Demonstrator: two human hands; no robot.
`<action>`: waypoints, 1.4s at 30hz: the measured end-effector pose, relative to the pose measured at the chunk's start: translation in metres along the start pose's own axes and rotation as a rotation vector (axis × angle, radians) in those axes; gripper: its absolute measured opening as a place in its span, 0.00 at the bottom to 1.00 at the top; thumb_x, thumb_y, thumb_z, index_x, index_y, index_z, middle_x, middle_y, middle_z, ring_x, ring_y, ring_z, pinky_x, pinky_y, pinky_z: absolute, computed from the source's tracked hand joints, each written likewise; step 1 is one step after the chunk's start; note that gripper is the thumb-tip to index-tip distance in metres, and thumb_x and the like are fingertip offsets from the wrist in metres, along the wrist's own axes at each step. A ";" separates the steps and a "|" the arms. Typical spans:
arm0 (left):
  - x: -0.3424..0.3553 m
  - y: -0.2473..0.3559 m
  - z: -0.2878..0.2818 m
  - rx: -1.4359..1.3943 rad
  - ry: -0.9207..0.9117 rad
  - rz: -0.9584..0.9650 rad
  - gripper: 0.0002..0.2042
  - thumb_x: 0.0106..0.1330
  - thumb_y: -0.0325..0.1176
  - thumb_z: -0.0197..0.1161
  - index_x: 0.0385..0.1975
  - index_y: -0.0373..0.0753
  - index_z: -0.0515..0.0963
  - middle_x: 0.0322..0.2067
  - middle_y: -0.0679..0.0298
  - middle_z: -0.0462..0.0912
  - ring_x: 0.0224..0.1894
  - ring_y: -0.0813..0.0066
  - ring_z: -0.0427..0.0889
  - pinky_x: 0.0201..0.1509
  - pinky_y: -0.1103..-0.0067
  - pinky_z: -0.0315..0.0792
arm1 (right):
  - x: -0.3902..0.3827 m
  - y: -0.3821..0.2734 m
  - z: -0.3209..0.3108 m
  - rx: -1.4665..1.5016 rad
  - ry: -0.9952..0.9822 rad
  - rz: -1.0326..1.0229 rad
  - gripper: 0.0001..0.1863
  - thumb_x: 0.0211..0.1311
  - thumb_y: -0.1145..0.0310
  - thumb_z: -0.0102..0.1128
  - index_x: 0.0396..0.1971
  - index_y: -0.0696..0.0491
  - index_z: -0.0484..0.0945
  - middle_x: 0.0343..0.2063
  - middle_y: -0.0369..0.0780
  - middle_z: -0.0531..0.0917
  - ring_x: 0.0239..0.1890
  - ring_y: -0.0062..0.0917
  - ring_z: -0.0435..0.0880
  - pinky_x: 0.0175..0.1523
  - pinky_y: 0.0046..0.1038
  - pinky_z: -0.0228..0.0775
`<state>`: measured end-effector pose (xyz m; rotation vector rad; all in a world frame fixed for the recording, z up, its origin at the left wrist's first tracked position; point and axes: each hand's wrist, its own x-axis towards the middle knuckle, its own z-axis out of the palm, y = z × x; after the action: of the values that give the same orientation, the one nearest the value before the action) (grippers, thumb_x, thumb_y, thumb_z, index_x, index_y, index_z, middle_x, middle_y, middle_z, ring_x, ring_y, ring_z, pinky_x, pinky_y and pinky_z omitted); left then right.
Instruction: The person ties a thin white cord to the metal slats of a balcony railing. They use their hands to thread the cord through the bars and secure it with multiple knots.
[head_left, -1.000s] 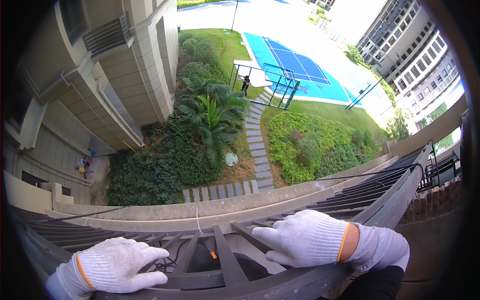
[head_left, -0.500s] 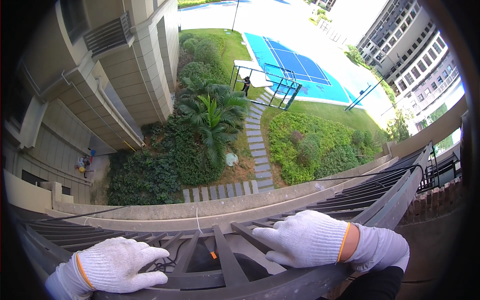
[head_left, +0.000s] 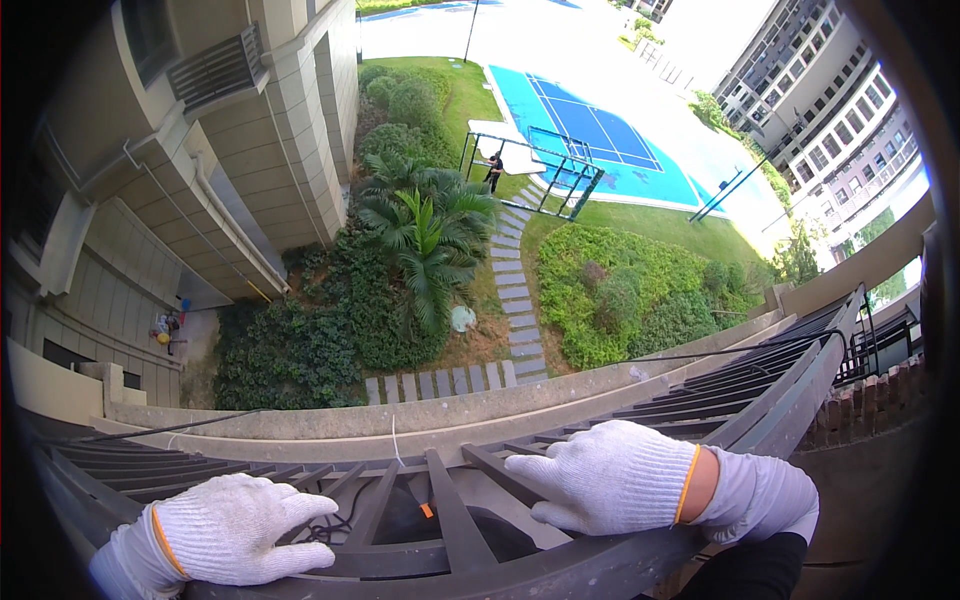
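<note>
Along the top of a dark metal railing [head_left: 460, 540], my left hand [head_left: 235, 530] lies at lower left in a white knitted glove with an orange cuff, thumb and fingers apart. My right hand [head_left: 610, 477], gloved alike, lies on the rail at lower right, index finger stretched over a bar, thumb apart; some fingertips are hidden. Between them, behind the bars, are a small orange item [head_left: 427, 510] on something dark and a black cord [head_left: 335, 528]. A thin white tie or cord [head_left: 396, 440] rises from the bars.
Beyond a concrete parapet [head_left: 270, 425], far below, lie shrubs, a palm [head_left: 420, 250], a stone path [head_left: 515, 300] and blue courts. A person [head_left: 494, 172] stands by a metal frame; another [head_left: 163, 330] is beside the left building [head_left: 230, 170]. A black cable [head_left: 720, 348] crosses at right.
The person by the metal frame below shifts slightly. Both my hands stay where they were on the railing, and the view is steady.
</note>
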<state>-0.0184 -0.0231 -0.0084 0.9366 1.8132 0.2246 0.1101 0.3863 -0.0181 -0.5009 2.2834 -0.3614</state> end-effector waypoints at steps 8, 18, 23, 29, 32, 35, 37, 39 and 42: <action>0.001 -0.005 0.004 0.017 0.009 0.014 0.40 0.93 0.69 0.59 0.83 0.37 0.81 0.60 0.41 0.95 0.65 0.39 0.95 0.76 0.51 0.85 | 0.003 -0.005 -0.004 0.009 -0.031 0.037 0.36 0.88 0.47 0.68 0.82 0.56 0.77 0.51 0.55 0.96 0.51 0.58 0.98 0.55 0.58 0.93; -0.003 -0.001 0.006 -0.013 0.071 0.012 0.38 0.90 0.65 0.67 0.81 0.37 0.83 0.63 0.41 0.95 0.66 0.37 0.95 0.73 0.52 0.87 | 0.001 -0.005 -0.004 0.014 -0.007 0.027 0.35 0.88 0.47 0.68 0.81 0.55 0.77 0.50 0.54 0.96 0.51 0.57 0.98 0.56 0.57 0.93; -0.005 0.001 0.005 0.023 0.086 0.019 0.37 0.90 0.65 0.67 0.81 0.38 0.83 0.62 0.41 0.96 0.65 0.38 0.95 0.72 0.52 0.87 | 0.002 -0.002 0.005 0.008 0.126 -0.033 0.30 0.88 0.48 0.68 0.74 0.56 0.85 0.39 0.53 0.97 0.41 0.56 0.99 0.46 0.56 0.93; -0.004 0.001 0.003 0.009 0.071 0.010 0.38 0.90 0.65 0.66 0.81 0.37 0.83 0.62 0.41 0.96 0.65 0.38 0.95 0.73 0.52 0.87 | 0.003 -0.001 0.005 0.008 0.161 -0.052 0.30 0.87 0.49 0.69 0.73 0.57 0.85 0.39 0.53 0.97 0.40 0.55 0.99 0.45 0.56 0.92; -0.004 0.000 0.003 0.005 0.067 0.013 0.38 0.90 0.65 0.66 0.81 0.36 0.83 0.62 0.41 0.96 0.66 0.38 0.95 0.73 0.52 0.87 | 0.003 -0.002 -0.001 0.008 0.029 0.000 0.35 0.88 0.47 0.68 0.80 0.56 0.79 0.46 0.55 0.96 0.49 0.57 0.98 0.53 0.57 0.92; -0.003 -0.001 0.004 0.012 0.069 0.016 0.38 0.90 0.65 0.66 0.81 0.36 0.82 0.62 0.41 0.96 0.66 0.38 0.95 0.73 0.52 0.86 | 0.004 -0.004 -0.006 0.003 -0.037 0.026 0.37 0.88 0.47 0.68 0.84 0.56 0.75 0.50 0.55 0.96 0.53 0.58 0.98 0.57 0.57 0.92; -0.003 -0.001 0.005 0.026 0.075 0.024 0.38 0.90 0.66 0.66 0.81 0.36 0.83 0.62 0.41 0.96 0.66 0.38 0.95 0.73 0.52 0.86 | 0.004 -0.005 -0.006 0.004 -0.031 0.023 0.37 0.88 0.47 0.68 0.84 0.56 0.75 0.50 0.55 0.96 0.53 0.58 0.98 0.57 0.57 0.92; -0.003 0.000 0.005 0.015 0.077 0.019 0.38 0.90 0.65 0.66 0.81 0.36 0.83 0.62 0.41 0.96 0.66 0.37 0.95 0.73 0.52 0.86 | 0.003 -0.005 -0.005 0.022 -0.025 0.023 0.37 0.88 0.47 0.68 0.84 0.56 0.76 0.49 0.55 0.96 0.53 0.58 0.98 0.57 0.57 0.92; -0.004 0.002 0.003 0.000 0.063 -0.002 0.38 0.90 0.65 0.67 0.80 0.36 0.83 0.62 0.40 0.95 0.65 0.37 0.95 0.73 0.52 0.86 | 0.001 -0.002 -0.001 -0.006 -0.013 0.016 0.37 0.87 0.48 0.69 0.83 0.55 0.76 0.49 0.54 0.96 0.53 0.57 0.98 0.56 0.57 0.92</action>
<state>-0.0142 -0.0255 -0.0057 0.9374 1.8721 0.2553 0.1092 0.3838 -0.0177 -0.4864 2.2749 -0.3429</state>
